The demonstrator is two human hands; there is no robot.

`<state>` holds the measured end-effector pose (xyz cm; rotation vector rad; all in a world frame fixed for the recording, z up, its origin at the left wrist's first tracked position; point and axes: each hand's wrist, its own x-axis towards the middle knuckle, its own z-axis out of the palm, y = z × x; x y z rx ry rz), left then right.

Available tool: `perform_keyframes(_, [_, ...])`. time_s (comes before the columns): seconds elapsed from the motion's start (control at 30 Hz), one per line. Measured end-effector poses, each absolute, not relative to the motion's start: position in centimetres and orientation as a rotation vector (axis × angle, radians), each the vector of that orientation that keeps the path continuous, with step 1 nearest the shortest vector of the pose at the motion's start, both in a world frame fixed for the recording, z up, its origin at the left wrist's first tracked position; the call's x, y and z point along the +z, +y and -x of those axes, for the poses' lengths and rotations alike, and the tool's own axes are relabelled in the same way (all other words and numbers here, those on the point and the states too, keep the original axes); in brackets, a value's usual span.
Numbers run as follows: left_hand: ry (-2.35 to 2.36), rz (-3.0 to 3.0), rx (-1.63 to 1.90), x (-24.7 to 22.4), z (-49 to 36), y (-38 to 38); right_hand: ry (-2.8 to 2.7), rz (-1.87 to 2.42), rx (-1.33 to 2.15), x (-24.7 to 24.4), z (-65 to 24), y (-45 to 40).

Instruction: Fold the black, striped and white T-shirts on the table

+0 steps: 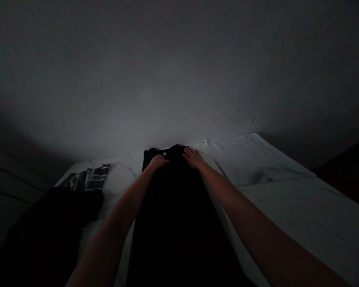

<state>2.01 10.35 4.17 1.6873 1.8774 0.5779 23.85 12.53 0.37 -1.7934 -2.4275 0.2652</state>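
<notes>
A black garment [179,223] lies stretched lengthwise in front of me, with a small pale label [164,153] near its far edge, which looks like a neckline. My left hand [158,161] rests on the garment's upper left part, thumb pointing right; its other fingers show only partly in the dim light. Over at the upper right corner, my right hand [194,157] presses flat on the cloth with fingers spread. The garment's near end runs out of view, and its folds are lost in the dark.
A white marbled surface [302,211] bears the garment, backed by a grey wall [167,79]. To the left lie a dark cloth heap [48,231] and a plaid cloth [89,178]. A white folded cloth or sheet [251,155] lies at the back right.
</notes>
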Motion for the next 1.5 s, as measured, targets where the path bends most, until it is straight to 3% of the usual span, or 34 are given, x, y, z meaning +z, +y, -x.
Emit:
perform_keyframes(0.57, [2.000, -1.448, 0.784, 3.2, -3.5, 6.0, -2.405, 1.851, 0.201, 0.6, -23.5, 12.5])
perform_keyframes(0.77, [2.158, -1.865, 0.792, 4.4, -4.8, 2.6, -2.437, 1.748, 0.152, 1.6, -23.1, 10.3])
perform_keyframes(1.0, [1.384, -2.472, 0.451, 3.2, -9.9, 2.0, -2.557, 1.568, 0.216, 0.9, -25.4, 2.1])
perform_keyframes(1.2, [1.397, -2.594, 0.044, 2.3, -12.2, 0.9, -2.575, 1.476, 0.248, 0.3, -27.0, -7.9])
perform_keyframes(1.37, [1.455, -2.808, -0.037, 3.6, -12.7, -0.9, -2.590, 1.436, 0.300, 1.3, -26.6, -15.0])
perform_keyframes(1.5, [1.237, -2.887, -0.011, 4.2, -12.9, -3.9, -2.525, 1.437, 0.346, 3.3, -27.1, -18.5])
